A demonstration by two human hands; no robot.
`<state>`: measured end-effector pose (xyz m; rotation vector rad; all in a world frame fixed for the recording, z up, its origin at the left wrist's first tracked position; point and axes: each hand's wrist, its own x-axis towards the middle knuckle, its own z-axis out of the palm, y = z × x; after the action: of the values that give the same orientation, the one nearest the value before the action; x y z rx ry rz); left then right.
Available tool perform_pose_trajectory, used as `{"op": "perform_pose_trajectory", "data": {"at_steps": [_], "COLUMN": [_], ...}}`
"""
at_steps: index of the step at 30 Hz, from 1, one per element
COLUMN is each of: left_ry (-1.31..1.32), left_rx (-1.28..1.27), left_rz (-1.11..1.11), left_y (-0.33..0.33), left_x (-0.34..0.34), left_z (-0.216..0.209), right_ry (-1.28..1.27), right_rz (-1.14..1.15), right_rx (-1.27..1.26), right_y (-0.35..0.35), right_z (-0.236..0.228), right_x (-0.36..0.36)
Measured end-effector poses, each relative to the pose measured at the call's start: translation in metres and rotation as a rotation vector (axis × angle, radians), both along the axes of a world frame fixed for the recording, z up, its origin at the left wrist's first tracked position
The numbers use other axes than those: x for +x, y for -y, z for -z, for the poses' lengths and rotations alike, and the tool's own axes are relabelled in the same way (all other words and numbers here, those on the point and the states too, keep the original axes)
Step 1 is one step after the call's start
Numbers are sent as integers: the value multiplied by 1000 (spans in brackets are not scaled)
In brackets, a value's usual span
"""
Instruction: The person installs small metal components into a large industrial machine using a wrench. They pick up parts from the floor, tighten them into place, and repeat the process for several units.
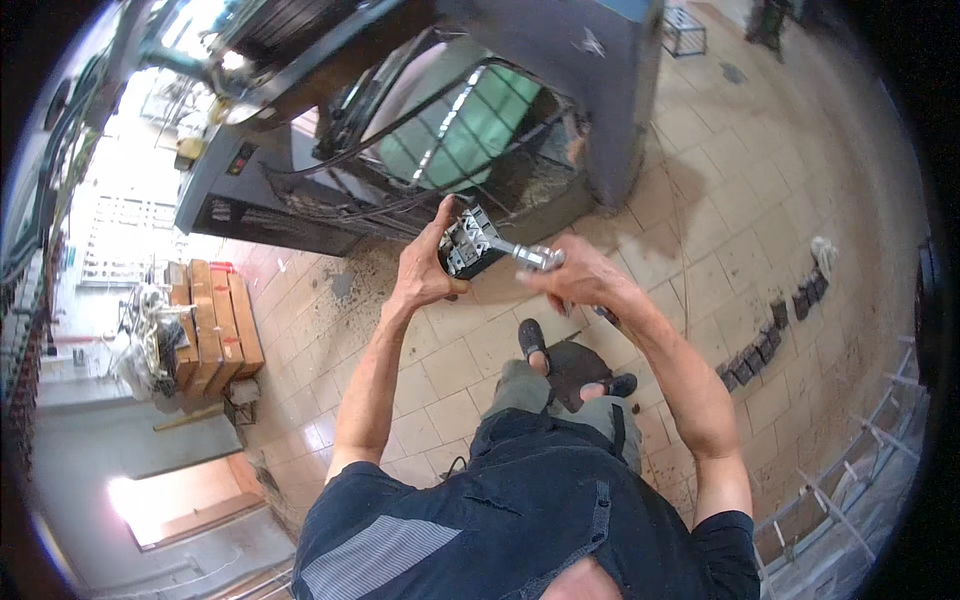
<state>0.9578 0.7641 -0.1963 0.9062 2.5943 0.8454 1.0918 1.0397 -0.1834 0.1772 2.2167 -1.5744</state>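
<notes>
My left hand (424, 268) is closed around a small block-shaped mechanical part (468, 240), with silver pieces on its face and a dark side. I hold it up in front of a large dark machine. My right hand (585, 272) grips a shiny silver tool (538, 257) with a narrow front end. The tool's tip meets or nearly meets the right side of the part; I cannot tell whether they touch. My fingers hide the tool's handle, so its exact kind is unclear.
The dark machine (610, 110) has curved bars over green cloth (495, 115). Brown boxes (215, 325) stand at the left. Several dark blocks (755, 355) lie in a row on the tiled floor at the right, near a metal rack (850, 490). A small wire-frame stand (684, 35) is at the back.
</notes>
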Motion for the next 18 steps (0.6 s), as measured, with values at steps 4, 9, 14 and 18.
{"op": "perform_pose_trajectory", "data": {"at_steps": [4,9,14,18], "left_ry": [301,501,410,365], "left_rx": [514,1023,1339,1468], "left_rz": [-195,-380,-392,-409], "left_y": [66,121,163,175], "left_x": [-42,-73,-147,-205], "left_z": [-2,-20,-54,-58], "right_ry": [-44,25,-142,-357], "right_rz": [-29,-25,-1,-122], "right_rx": [-210,-162,-53,-70], "right_y": [40,105,161,178], "right_z": [-18,-20,-18,-22], "right_x": [-37,-69,-156,-210]}}
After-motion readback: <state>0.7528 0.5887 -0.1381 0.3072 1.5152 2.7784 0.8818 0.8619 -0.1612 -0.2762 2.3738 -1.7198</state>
